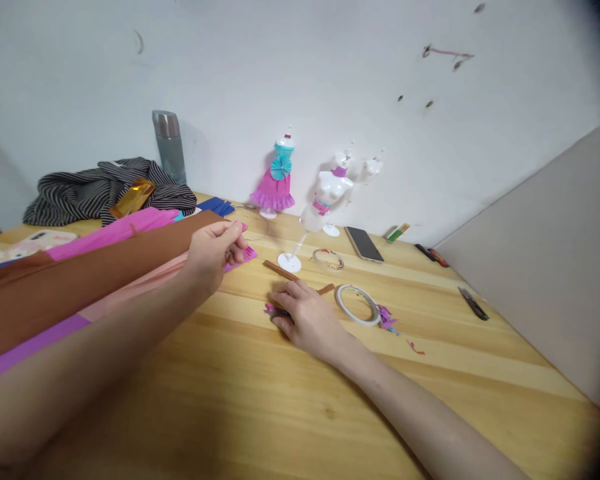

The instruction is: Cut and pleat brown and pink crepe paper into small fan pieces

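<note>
My left hand [214, 255] is raised over the stack of crepe-like paper, with thumb and forefinger pinched on a small pink piece [242, 227]. Under that wrist lie a long brown sheet [105, 267] and a pale pink sheet [145, 283]; a fringed purple-pink edge [249, 255] shows beyond the fingers. My right hand [303, 317] rests on the table, fingers curled over a small dark object with a pink bit [269, 309] at its end; the hand hides most of it. A folded brown strip [279, 269] lies just beyond the right fingers.
A white mini dress form [333, 187] with pink bands stands ahead, beside another in a blue-pink dress [275, 183]. A tape roll [344, 303], purple scraps [386, 317], phone [364, 244] and snips [473, 304] lie right. A bottle [170, 150] and striped cloth [80, 193] stand back left.
</note>
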A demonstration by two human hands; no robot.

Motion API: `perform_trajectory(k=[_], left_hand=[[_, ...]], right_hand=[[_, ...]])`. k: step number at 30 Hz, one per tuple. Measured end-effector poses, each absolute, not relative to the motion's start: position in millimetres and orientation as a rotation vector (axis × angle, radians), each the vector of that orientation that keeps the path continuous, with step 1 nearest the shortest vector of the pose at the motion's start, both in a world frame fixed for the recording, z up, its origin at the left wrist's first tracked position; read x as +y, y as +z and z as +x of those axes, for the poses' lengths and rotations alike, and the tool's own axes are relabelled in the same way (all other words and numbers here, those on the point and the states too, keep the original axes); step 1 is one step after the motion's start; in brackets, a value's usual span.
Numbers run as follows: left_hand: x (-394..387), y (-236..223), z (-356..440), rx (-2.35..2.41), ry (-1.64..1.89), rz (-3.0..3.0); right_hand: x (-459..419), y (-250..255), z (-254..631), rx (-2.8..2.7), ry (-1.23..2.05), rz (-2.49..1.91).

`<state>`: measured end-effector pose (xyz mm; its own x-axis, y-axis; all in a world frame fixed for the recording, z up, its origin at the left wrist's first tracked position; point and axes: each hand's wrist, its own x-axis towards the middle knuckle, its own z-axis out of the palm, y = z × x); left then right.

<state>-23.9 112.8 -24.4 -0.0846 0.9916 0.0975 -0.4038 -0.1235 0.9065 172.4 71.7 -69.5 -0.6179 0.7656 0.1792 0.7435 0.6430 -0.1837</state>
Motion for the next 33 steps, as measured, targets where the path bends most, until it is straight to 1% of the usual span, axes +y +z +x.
perform_trajectory(k=[4,6,11,16,20,24,27,31,33], left_hand=[[110.7,-22.6,-23.9,0.891,1.477,0.935],[110.6,-22.2,-23.9,0.898,1.467,0.931],[112.4,-22.6,-24.2,0.908,1.469,0.911],[112.6,-24.8,-26.2,0.919,1.467,0.889],[112.5,-25.9,-28.9,0.9,1.449,0.86],[111.0,-22.0,-30.5,0.89,1.425,0.802],[108.5,-17.9,-30.1,0.88,1.395,0.746],[105.7,-16.4,-28.8,0.847,1.339,0.704],[104.5,-16.2,-28.5,0.841,1.327,0.692]], right_hand=[[73.1,-83.1,168.6,-2.504,0.309,-1.174],[74.2,-90.0,166.8,-2.438,0.333,-1.187],[77.8,-101.6,165.1,-2.364,0.274,-1.133],[78.2,-104.0,164.7,-2.509,0.042,-1.068],[80.5,-92.9,168.8,-2.474,0.06,-1.177],[91.6,-62.2,191.1,-2.389,0.025,-1.351],[101.2,-29.7,221.5,-2.429,0.111,-1.515],[106.5,4.6,266.5,-2.383,0.058,-2.11],[107.3,11.9,284.5,-2.401,0.164,-2.3]])
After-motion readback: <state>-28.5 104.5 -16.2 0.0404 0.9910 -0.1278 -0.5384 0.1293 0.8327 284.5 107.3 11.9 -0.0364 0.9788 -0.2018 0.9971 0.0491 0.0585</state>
